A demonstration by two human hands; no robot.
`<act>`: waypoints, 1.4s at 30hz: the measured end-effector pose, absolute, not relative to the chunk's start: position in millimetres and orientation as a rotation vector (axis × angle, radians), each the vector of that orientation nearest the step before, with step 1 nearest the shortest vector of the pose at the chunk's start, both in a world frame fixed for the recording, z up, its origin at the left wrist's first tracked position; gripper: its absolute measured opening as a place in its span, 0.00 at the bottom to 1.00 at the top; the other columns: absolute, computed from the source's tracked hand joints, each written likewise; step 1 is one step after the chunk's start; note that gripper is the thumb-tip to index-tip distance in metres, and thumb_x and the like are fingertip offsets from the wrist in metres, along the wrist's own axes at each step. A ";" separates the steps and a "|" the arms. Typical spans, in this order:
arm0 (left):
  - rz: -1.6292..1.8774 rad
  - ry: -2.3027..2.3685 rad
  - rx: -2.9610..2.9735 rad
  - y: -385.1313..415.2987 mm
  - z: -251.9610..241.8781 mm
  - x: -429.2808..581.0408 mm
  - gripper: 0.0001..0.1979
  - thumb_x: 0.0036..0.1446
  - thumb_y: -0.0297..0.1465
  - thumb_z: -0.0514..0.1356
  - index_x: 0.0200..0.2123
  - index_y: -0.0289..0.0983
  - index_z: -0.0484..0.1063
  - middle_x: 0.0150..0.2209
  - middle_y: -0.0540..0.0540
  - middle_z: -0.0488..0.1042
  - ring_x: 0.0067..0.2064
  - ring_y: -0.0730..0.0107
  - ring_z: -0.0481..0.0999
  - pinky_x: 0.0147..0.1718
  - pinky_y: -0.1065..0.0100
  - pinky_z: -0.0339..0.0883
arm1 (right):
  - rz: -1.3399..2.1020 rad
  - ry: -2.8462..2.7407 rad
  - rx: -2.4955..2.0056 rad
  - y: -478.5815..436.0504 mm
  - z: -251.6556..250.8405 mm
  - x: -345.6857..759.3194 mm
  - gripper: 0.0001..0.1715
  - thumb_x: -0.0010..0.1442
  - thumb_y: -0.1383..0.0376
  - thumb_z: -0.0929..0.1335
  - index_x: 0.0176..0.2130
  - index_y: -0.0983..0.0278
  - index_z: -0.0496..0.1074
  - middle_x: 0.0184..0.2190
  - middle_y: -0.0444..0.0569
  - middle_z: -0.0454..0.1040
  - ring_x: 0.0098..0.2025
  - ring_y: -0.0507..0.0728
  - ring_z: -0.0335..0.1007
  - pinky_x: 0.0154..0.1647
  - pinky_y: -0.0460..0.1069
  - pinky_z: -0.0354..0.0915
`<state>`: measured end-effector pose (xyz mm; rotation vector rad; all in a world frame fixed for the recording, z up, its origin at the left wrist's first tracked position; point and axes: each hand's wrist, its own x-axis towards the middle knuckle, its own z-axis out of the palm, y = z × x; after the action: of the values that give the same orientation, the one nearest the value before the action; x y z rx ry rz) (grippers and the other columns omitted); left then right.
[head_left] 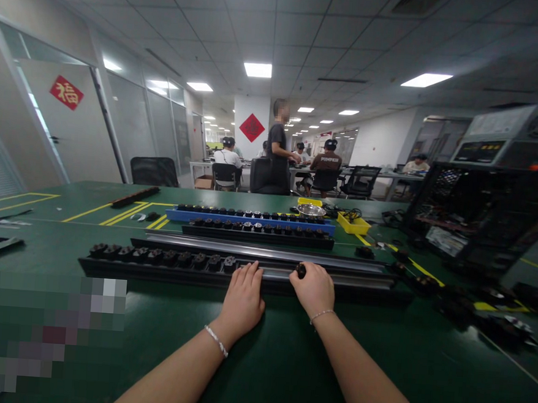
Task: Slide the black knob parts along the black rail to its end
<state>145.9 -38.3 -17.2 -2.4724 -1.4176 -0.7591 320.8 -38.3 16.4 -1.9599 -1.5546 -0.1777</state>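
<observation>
Near rail (276, 276), lying left to right across the green worktop (279, 374), carrying a row of black sockets (170, 257) along the left part and showing bare metal farther right. Resting the left hand (244, 292) on this rail, just right of the last socket, fingers stretching out side by side and lying over the metal without closing on any socket. Gripping a small black piece (301, 270) between the thumb and fingers of the right hand (314, 289), over the bare stretch. Seeing a second rail (265, 251) lying just beyond and roughly parallel. Seeing, farther off, a black rail (257, 237) and a blue rail (231, 218), both carrying rows of small parts. Seeing also a metal dish (311, 210), a yellow tray (354, 227) to the right of that dish, and an opened computer case (481, 204) standing at the right.
</observation>
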 end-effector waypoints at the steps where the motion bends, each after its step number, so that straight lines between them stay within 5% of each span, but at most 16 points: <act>1: -0.761 -1.417 -2.471 -38.2 -17.3 146.0 0.29 0.48 0.25 0.53 0.56 0.32 0.59 0.61 0.37 0.59 0.62 0.53 0.56 0.60 0.50 0.47 | -0.187 -1.553 -1.955 -38.6 15.8 322.0 0.13 0.53 0.62 0.61 0.33 0.63 0.73 0.34 0.50 0.75 0.41 0.57 0.67 0.43 0.50 0.57; 42: -0.701 -1.438 -2.462 -36.9 -18.8 144.5 0.29 0.49 0.26 0.53 0.57 0.31 0.58 0.62 0.38 0.58 0.62 0.54 0.55 0.61 0.53 0.46 | -0.244 -1.477 -2.019 -40.1 12.7 349.3 0.13 0.52 0.62 0.62 0.32 0.64 0.73 0.34 0.52 0.75 0.40 0.58 0.67 0.42 0.50 0.57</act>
<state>144.5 -36.9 -18.8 -2.4624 -1.4376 -0.7007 349.3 -40.1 12.7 -2.0190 -1.4768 -0.2436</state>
